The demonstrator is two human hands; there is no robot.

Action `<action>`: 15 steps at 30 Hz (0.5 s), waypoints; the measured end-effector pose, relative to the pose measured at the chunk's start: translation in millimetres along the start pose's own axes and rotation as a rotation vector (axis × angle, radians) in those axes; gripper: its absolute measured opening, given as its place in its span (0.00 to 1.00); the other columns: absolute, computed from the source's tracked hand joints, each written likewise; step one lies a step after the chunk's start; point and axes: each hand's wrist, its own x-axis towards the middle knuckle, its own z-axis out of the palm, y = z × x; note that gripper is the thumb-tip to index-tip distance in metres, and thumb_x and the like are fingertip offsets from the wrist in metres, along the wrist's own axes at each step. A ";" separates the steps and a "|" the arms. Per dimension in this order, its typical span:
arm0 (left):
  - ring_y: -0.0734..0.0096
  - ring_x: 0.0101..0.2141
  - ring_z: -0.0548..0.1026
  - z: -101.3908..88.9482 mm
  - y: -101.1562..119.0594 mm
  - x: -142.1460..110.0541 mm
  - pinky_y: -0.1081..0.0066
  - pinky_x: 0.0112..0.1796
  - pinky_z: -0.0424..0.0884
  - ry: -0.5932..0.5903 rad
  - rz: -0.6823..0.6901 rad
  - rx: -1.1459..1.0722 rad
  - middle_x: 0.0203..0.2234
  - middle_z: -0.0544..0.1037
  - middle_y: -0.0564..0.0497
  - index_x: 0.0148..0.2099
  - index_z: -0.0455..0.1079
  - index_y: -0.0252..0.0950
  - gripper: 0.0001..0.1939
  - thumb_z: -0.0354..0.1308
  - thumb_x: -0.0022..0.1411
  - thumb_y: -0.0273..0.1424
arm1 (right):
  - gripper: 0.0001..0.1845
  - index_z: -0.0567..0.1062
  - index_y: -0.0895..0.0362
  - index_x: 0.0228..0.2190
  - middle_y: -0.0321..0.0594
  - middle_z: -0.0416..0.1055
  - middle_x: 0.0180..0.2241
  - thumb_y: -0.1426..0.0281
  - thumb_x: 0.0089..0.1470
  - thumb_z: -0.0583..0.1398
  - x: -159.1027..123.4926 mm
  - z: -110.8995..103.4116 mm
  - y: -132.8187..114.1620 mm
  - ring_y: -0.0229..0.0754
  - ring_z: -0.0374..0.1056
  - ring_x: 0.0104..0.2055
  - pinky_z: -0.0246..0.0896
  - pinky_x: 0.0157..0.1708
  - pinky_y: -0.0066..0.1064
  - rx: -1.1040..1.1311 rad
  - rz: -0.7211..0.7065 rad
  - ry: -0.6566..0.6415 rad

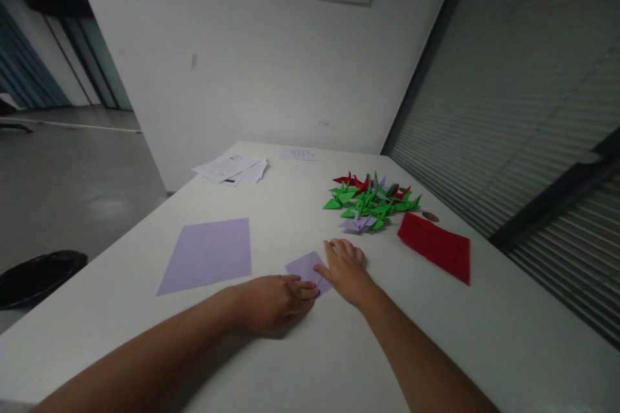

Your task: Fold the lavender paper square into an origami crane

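Note:
A small square of purple origami paper (306, 266), folded with a crease line showing, lies flat on the white table in front of me. My left hand (278, 302) rests at its lower left edge, fingers close together and pressing on the paper, covering part of it. From the right, my right hand (345, 266) reaches in with its thumb stretched onto the folded paper. The other fingers of that hand lie on the table beside the paper, apart from the thumb.
A larger purple sheet (210, 255) lies left of my hands. Beyond my right hand is a pile of green, red and purple paper cranes (371, 200), with red paper (436, 244) nearby. Printed sheets (232, 169) lie far left; a black bin (41, 277) stands beside the table (310, 361).

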 end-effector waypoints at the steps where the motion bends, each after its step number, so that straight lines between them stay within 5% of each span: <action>1: 0.48 0.64 0.67 -1.2 0.4 -0.2 0.51 0.62 0.67 -0.004 0.006 -0.004 0.63 0.69 0.32 0.62 0.67 0.27 0.22 0.50 0.68 0.24 | 0.31 0.69 0.55 0.59 0.56 0.68 0.59 0.48 0.65 0.56 0.5 0.0 0.5 0.62 0.58 0.62 0.52 0.55 0.54 -0.005 0.007 -0.006; 6: 0.55 0.61 0.71 -5.3 1.6 2.2 0.60 0.62 0.68 0.041 0.073 -0.041 0.58 0.75 0.32 0.54 0.73 0.27 0.16 0.50 0.68 0.21 | 0.29 0.69 0.55 0.60 0.55 0.68 0.60 0.53 0.64 0.60 2.8 -1.4 1.4 0.63 0.57 0.63 0.53 0.57 0.55 -0.009 -0.035 0.028; 15: 0.59 0.51 0.79 -6.7 -5.5 -2.5 0.62 0.54 0.74 0.128 -0.016 0.059 0.46 0.83 0.39 0.47 0.76 0.32 0.12 0.53 0.66 0.21 | 0.25 0.73 0.48 0.58 0.40 0.67 0.65 0.76 0.62 0.61 1.4 -15.7 2.4 0.51 0.53 0.69 0.49 0.65 0.48 0.166 -0.442 0.040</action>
